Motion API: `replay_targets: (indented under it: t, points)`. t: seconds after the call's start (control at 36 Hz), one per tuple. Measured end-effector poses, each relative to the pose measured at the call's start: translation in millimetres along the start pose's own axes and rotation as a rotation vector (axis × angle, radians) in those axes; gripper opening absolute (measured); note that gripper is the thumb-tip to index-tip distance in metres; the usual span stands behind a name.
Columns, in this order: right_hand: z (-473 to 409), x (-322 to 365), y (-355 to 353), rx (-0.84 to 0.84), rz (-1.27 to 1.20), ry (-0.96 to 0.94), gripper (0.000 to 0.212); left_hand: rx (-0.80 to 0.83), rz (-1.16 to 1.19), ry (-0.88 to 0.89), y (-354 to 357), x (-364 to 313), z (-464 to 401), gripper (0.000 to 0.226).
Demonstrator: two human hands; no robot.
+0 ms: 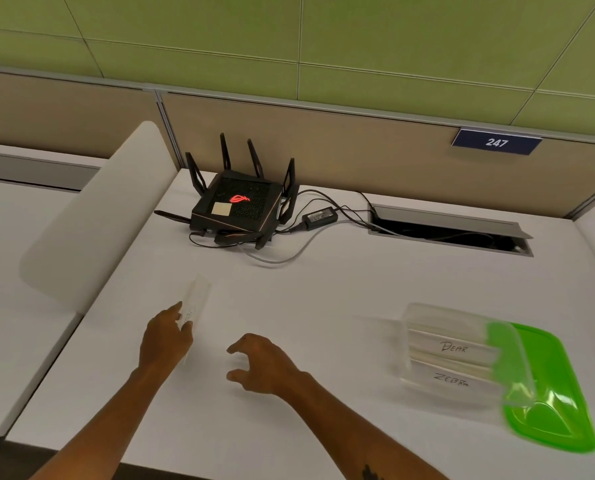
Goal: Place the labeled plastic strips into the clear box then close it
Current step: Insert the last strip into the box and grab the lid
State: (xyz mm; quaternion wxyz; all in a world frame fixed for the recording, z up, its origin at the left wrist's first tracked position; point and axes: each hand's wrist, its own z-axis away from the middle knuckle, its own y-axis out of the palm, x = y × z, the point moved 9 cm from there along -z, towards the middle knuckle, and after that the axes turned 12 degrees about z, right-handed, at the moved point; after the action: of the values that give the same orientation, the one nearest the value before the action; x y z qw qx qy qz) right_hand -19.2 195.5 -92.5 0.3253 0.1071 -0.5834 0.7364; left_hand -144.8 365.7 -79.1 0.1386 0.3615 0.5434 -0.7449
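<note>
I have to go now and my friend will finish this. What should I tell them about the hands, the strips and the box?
Left hand: fingers pinch one clear labeled strip at its near end; the writing on it is too blurred to read.
Right hand: empty, fingers curled, hovering over the white desk.
Clear box: open, on the desk to the right, with its green lid beside it, further right.
Done: two strips marked BEAR and ZEBRA appear to be in the box.
Left: put the held strip in the box, then close the lid.
</note>
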Motion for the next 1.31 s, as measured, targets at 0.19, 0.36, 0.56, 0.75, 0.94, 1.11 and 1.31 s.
replay_targets:
  t: [0.19, 0.36, 0.56, 0.75, 0.94, 1.11, 1.31]
  points:
    - [-5.9, 2.9, 2.4, -0.007, -0.02, 0.025, 0.05, 0.017, 0.017, -0.033, 3.4, 2.0, -7.2, 0.038]
    - [-4.7, -5.6, -5.3, -0.036, -0.046, 0.071, 0.046, 0.01, 0.055, -0.092, 3.1, 4.4, -12.2, 0.023]
    - [-4.7, -16.9, -17.9, -0.093, -0.076, 0.128, 0.048, 0.02, 0.134, -0.11, 7.8, -7.9, -9.1, 0.021]
    - [-1.9, -29.8, -38.1, -0.176, -0.177, 0.198, 0.07, 0.048, 0.326, -0.162, 24.0, -46.1, 7.3, 0.029]
    - [11.0, -47.4, -65.7, -0.252, -0.341, 0.215, 0.084, 0.169, 0.593, -0.244, 59.9, -89.6, 32.1, 0.032]
    - [34.6, -74.1, -93.7, -0.336, -0.456, 0.197, 0.081, 0.279, 0.724, -0.25, 89.0, -129.5, 57.8, 0.03]
    - [74.6, -114.5, -123.5, -0.359, -0.538, 0.217, 0.075, 0.406, 0.789, -0.21, 121.6, -178.8, 86.9, 0.029]
